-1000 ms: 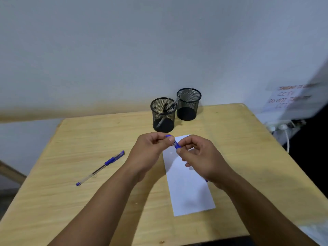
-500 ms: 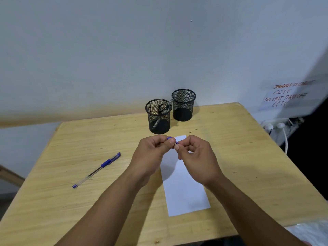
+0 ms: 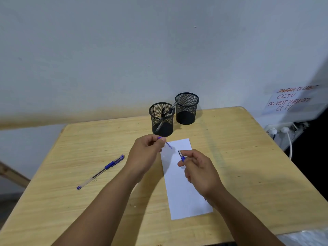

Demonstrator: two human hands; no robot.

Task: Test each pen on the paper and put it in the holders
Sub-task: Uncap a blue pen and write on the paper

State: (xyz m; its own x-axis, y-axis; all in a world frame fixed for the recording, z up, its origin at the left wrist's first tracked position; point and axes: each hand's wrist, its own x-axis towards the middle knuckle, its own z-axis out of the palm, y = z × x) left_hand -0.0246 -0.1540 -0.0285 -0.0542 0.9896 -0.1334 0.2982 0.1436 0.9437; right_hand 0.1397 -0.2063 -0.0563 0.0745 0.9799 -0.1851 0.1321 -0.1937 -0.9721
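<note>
My right hand (image 3: 199, 170) grips an uncapped blue pen (image 3: 181, 155), its tip pointing up and away over the white paper strip (image 3: 184, 197). My left hand (image 3: 146, 155) pinches the pen's clear blue cap (image 3: 166, 142) above the paper's far left corner. A second capped blue pen (image 3: 102, 171) lies on the table to the left. Two black mesh holders stand behind the paper: the left holder (image 3: 162, 119) contains a black pen, the right holder (image 3: 186, 108) looks empty.
The wooden table (image 3: 239, 166) stands against a white wall. A power strip with white plugs and cables (image 3: 281, 131) sits off the right edge, below a handwritten paper sign (image 3: 291, 100). A wooden bar (image 3: 12, 173) slants at the left.
The hands, joined on the pen before, have pulled apart. The cap has come off in my left hand, and my right hand has drawn the pen back toward me.
</note>
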